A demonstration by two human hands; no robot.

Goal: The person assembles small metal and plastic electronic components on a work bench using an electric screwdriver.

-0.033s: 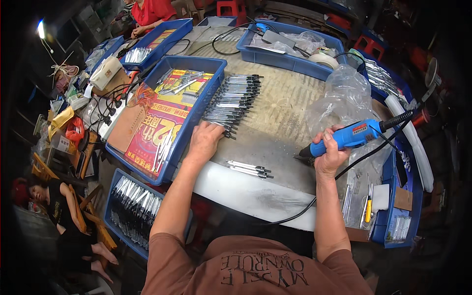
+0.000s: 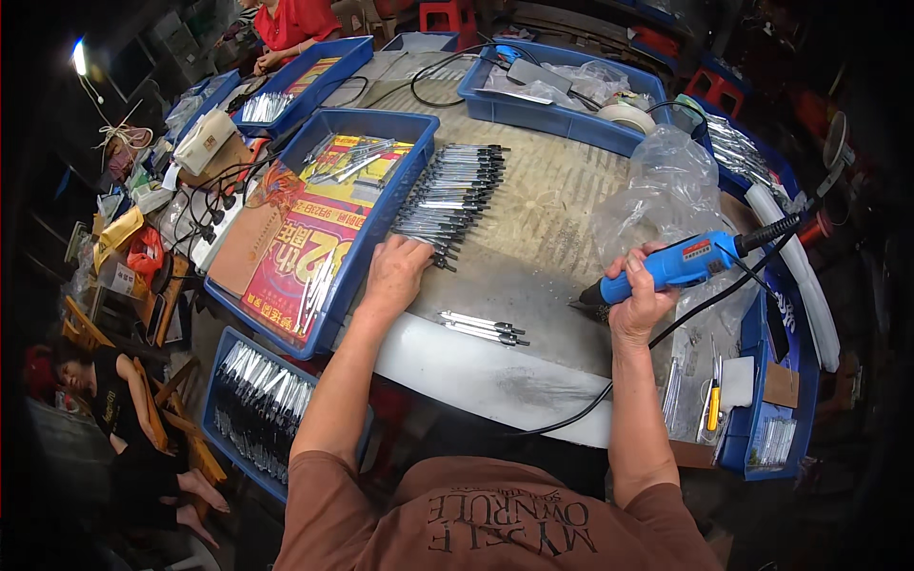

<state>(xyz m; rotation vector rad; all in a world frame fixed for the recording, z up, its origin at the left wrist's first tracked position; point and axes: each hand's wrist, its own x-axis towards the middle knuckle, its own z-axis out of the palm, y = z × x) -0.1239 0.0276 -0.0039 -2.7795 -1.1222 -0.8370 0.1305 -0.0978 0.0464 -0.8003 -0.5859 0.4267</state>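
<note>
My right hand (image 2: 641,297) is wrapped round a blue electric screwdriver (image 2: 687,261), its black nose pointing left and down toward the tabletop and its cord leaving from the back end. My left hand (image 2: 398,271) is closed at the near end of a long row of silver pen-like rods (image 2: 455,195) with black ends. Its fingertips are partly hidden against the nearest rods. Between my hands, close to the table's front edge, several loose pen-like rods (image 2: 484,327) lie side by side.
Left of the row stands a blue tray (image 2: 426,133) with printed sheets and rods; below it, another blue bin (image 2: 228,335) is full of rods. Plastic bags (image 2: 657,186) and a black cord (image 2: 706,303) lie on the right. A yellow-handled tool (image 2: 713,404) lies near a right-hand bin. Other people are nearby.
</note>
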